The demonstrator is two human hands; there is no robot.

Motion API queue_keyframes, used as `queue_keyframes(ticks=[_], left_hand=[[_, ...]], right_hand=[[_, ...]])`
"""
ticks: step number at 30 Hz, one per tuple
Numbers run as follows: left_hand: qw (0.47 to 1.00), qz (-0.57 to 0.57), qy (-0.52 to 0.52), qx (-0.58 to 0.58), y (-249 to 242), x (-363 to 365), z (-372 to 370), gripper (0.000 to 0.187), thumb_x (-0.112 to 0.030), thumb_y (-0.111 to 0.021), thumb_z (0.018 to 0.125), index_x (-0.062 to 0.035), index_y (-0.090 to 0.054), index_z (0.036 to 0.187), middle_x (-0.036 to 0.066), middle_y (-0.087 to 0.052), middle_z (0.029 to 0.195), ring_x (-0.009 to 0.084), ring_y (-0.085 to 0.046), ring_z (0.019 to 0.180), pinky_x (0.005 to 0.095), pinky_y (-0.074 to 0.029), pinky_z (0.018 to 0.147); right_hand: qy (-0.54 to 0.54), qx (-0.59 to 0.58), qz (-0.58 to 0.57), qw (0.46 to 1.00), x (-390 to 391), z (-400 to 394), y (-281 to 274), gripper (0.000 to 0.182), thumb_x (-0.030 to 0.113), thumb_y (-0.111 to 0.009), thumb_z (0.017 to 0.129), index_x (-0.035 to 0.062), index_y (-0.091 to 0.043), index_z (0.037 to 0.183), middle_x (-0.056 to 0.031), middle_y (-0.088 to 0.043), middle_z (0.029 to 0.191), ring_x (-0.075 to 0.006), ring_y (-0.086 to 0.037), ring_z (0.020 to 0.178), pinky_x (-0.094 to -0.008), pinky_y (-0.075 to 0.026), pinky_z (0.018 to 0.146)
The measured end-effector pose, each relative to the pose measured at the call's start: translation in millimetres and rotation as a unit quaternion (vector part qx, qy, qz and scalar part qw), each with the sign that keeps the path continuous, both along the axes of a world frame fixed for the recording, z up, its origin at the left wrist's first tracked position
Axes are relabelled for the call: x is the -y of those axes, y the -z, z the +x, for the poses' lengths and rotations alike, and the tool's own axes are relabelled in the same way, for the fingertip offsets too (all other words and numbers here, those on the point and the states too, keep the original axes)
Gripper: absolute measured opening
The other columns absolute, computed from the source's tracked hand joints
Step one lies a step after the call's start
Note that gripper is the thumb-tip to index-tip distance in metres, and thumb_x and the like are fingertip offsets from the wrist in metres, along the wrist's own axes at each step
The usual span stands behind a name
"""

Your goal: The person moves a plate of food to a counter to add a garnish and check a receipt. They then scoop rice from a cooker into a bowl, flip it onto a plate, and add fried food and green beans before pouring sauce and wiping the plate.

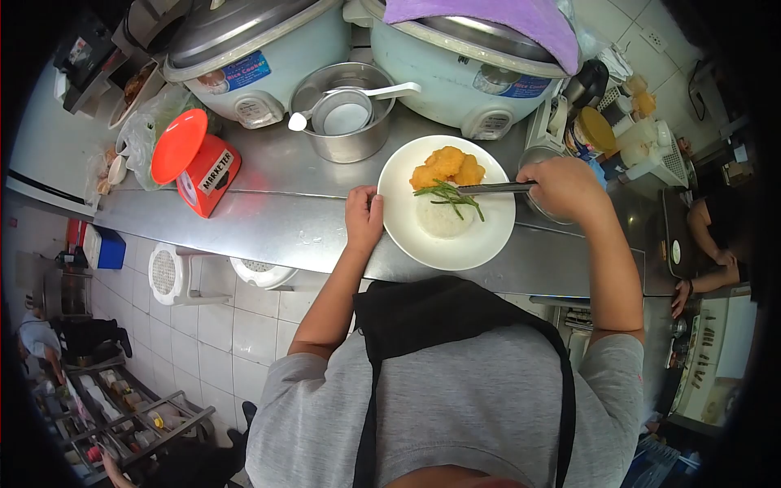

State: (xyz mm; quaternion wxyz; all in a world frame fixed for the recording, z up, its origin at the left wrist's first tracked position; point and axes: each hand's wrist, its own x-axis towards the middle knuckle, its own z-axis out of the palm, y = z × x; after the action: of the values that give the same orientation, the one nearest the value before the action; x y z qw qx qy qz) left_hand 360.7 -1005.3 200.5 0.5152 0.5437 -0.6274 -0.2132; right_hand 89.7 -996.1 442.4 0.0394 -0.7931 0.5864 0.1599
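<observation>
A white plate rests on the steel counter in front of me. It bears a mound of white rice, golden fried pieces and green beans. My left hand lies against the plate's left rim, thumb along the edge. In my right hand, the fingers are closed around dark tongs. The tips of the tongs reach over the plate and meet the green beans on top of the rice.
Two rice cookers line the back, one partly under a purple cloth. Between them sits a steel pot with white-handled ladles. An orange scale stands left. Past the counter edge are stools. A person's arm shows far right.
</observation>
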Motion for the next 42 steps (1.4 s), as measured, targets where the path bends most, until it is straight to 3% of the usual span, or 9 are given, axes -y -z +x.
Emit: queue_keyframes(ticks=[13, 38, 42], left_hand=[[1.000, -0.007, 0.004, 0.010, -3, 0, -1, 0.018, -0.016, -0.046, 0.081, 0.0003, -0.053, 0.085, 0.014, -0.052, 0.086, 0.0257, -0.049, 0.083, 0.0328, -0.038, 0.076], [1.000, 0.000, 0.004, 0.001, 0, 0, 0, 0.017, -0.015, -0.050, 0.078, -0.0002, -0.053, 0.086, 0.015, -0.052, 0.091, 0.0287, -0.049, 0.086, 0.0352, -0.038, 0.077], [1.000, -0.006, 0.006, 0.001, -1, 0, -1, 0.017, -0.014, -0.050, 0.078, -0.0003, -0.053, 0.087, 0.015, -0.052, 0.091, 0.0293, -0.049, 0.085, 0.0353, -0.039, 0.076]], right_hand=[[0.031, 0.058, 0.014, 0.998, -7, -12, 19, 0.025, 0.013, -0.055, 0.070, 0.0124, -0.059, 0.094, -0.0103, -0.061, 0.081, -0.0280, -0.057, 0.078, -0.0388, -0.044, 0.069], [0.055, 0.105, -0.007, 0.993, -25, 2, 19, 0.022, 0.013, -0.054, 0.072, 0.0125, -0.059, 0.093, -0.0110, -0.060, 0.081, -0.0292, -0.056, 0.078, -0.0392, -0.044, 0.069], [0.043, 0.128, -0.067, 0.989, -19, 3, -7, 0.024, 0.013, -0.053, 0.073, 0.0114, -0.058, 0.096, -0.0113, -0.060, 0.083, -0.0293, -0.056, 0.079, -0.0389, -0.044, 0.069]])
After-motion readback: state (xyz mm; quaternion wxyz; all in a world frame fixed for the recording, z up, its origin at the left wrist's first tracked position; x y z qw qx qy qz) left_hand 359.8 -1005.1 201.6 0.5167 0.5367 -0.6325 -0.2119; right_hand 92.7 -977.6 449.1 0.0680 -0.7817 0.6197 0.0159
